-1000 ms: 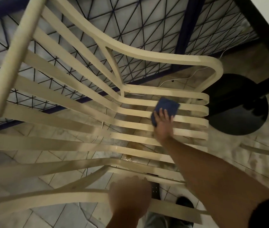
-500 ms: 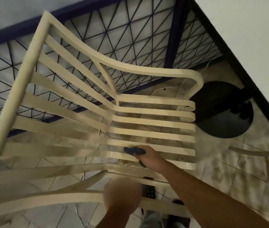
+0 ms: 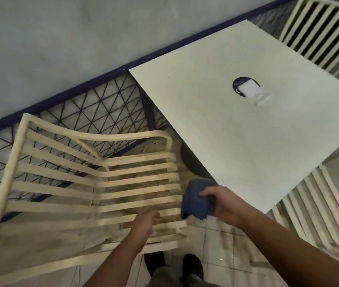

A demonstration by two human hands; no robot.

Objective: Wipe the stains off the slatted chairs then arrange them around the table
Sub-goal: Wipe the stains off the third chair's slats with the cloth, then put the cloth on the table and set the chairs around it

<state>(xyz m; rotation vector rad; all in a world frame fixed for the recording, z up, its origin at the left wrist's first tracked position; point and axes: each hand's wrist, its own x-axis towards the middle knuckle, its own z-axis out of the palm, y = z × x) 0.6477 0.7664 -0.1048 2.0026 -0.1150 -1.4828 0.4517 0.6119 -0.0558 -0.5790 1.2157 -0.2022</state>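
A cream slatted chair (image 3: 61, 191) fills the lower left, its seat slats running toward the right. My left hand (image 3: 146, 221) grips a seat slat near the chair's front edge. My right hand (image 3: 223, 204) holds a crumpled blue cloth (image 3: 196, 200) in the air, just past the right end of the slats and off the chair. The white square table (image 3: 237, 146) stands to the right of the chair, its near corner close above my right hand.
Two more cream slatted chairs show, one at the lower right (image 3: 317, 216) under the table edge and one at the top right (image 3: 317, 23). A small dark round item (image 3: 246, 88) sits on the table. A blue metal mesh railing (image 3: 86, 112) runs behind the chair. My shoes (image 3: 193, 266) stand on tiled floor.
My right hand lifted the blue cloth off the seat slats and moved right, clear of the chair. The view pulled back and up, bringing the table and other chairs into sight.
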